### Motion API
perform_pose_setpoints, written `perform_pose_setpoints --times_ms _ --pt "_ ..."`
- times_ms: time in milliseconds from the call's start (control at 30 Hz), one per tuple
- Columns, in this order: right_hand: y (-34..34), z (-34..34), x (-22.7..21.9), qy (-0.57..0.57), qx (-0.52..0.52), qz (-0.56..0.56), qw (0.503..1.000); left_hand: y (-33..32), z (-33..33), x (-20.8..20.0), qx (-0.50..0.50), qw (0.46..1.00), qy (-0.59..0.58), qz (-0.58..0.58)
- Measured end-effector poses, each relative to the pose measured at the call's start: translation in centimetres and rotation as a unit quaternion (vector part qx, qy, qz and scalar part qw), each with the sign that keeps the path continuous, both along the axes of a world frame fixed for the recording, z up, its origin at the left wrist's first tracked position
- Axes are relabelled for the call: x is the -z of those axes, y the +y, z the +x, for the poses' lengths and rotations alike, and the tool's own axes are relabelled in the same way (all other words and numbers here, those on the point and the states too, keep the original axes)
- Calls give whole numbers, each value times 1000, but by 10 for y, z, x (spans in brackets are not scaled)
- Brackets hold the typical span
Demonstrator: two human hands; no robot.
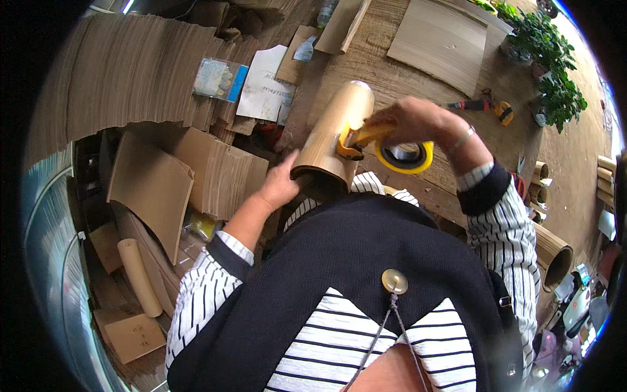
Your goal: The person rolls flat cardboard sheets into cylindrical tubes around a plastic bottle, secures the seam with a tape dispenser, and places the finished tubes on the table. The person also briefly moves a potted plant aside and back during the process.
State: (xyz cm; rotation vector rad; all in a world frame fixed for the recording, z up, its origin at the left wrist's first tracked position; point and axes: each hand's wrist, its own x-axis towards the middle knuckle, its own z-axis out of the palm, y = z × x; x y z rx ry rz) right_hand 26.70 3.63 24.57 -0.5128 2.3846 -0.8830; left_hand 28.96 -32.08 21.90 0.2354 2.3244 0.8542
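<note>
A wide brown tube (332, 130) with a wood-like surface lies across the table, its hollow near end facing me. My left hand (281, 185) grips that near end from the left side, thumb against the wall; its other fingers are partly hidden by the tube. In my right hand (413, 123) is a yellow tape dispenser (351, 145), its head against the right side of the tube. A large yellow roll of tape (428, 157) with a dark inner ring hangs below the hand. The right fingers are somewhat blurred.
Stacked cardboard sheets (130, 72) and leaning cardboard (153, 189) fill the left. Ahead lie a marked white paper (261, 85), a flat board (437, 42) and a red-and-yellow power tool (501, 111). Potted plants (562, 91) stand far right; another tube (552, 255) lies near right.
</note>
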Motion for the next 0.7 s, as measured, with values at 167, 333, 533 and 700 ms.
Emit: perform_pose_setpoints --times_ms 167,333,533,700 --pt "-46 -7 -15 31 -24 64 997 35 -30 -40 288 901 77 -315" --pt "-31 57 28 18 52 -6 998 -33 -8 12 183 962 157 -130" --pt "-30 48 -1 10 -17 107 994 -21 -2 13 161 973 115 -122" --pt "-95 -25 -34 -85 -210 254 940 -8 0 -8 184 962 128 -156"
